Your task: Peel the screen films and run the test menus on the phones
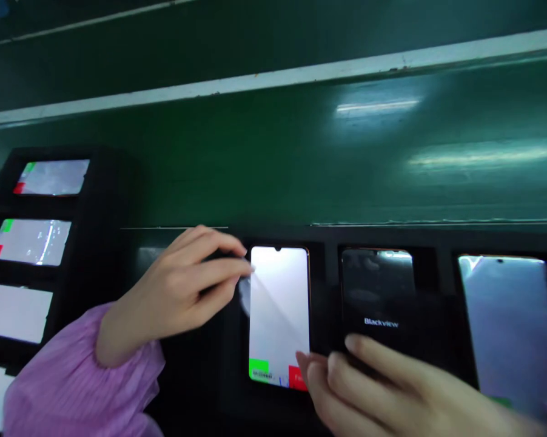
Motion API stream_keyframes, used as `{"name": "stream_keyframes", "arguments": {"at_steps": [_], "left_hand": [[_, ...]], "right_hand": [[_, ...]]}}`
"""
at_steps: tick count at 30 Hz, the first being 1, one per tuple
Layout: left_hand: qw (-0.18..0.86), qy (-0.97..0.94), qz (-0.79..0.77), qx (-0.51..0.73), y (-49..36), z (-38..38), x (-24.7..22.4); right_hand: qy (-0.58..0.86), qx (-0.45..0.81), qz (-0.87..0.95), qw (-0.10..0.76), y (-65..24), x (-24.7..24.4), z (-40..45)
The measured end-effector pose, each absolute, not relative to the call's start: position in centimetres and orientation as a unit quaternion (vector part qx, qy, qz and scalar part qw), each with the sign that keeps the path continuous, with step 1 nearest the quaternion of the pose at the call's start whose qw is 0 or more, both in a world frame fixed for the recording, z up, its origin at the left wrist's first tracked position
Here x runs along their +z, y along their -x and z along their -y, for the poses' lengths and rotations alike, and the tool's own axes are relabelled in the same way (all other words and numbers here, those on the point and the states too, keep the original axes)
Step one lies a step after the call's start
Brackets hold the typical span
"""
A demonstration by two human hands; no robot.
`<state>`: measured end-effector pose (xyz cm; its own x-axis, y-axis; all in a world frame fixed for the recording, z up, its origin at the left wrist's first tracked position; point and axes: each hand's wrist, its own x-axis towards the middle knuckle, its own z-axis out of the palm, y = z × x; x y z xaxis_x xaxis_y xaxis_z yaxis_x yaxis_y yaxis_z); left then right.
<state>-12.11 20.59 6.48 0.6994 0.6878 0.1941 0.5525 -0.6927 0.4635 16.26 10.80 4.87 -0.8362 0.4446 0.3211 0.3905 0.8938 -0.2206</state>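
Spreading beyond the grip, the green bench [201, 170] gleamed, while a black tray [98, 212] of lit phones [21, 312] lay to the left. Between the left hand [177, 288] and the right hand [369, 385] sat a white-lit phone [278, 315], best kept free of fingermarks; the left fingertips [239, 266] pinched what looked like clear film [245, 297], seemingly wanting even tension, but the right's hold I could not tell
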Motion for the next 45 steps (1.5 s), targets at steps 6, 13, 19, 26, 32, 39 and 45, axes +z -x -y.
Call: {"name": "stream_keyframes", "arguments": {"at_steps": [6, 13, 19, 26, 32, 39, 45], "left_hand": [[0.214, -0.805, -0.495, 0.248, 12.1, -18.5, 6.0], [0.238, -0.746, -0.557, 0.277, 15.0, -12.6, 4.4], [0.197, -0.811, -0.497, 0.236, 14.3, -11.1, 3.6], [0.124, -0.883, -0.418, 0.176, 13.0, -11.9, 3.6], [0.046, -0.912, -0.383, 0.14, 12.6, -10.4, 3.2], [0.13, -0.902, -0.345, 0.224, 13.5, -7.9, 3.7], [0.121, -0.889, -0.392, 0.205, 13.6, -8.8, 3.8]], "right_hand": [[0.345, 0.254, 0.864, 0.266, -15.5, 5.0, -18.4], [0.528, 0.442, 0.651, 0.32, -16.3, 6.8, -20.9], [0.55, 0.438, 0.635, 0.32, -16.0, 7.4, -19.7], [0.536, 0.421, 0.659, 0.317, -16.4, 7.4, -19.1], [0.543, 0.409, 0.67, 0.298, -16.6, 7.3, -18.8], [0.522, 0.381, 0.7, 0.302, -16.8, 6.7, -18.7], [0.499, 0.381, 0.717, 0.303, -16.6, 6.8, -18.6]]}}
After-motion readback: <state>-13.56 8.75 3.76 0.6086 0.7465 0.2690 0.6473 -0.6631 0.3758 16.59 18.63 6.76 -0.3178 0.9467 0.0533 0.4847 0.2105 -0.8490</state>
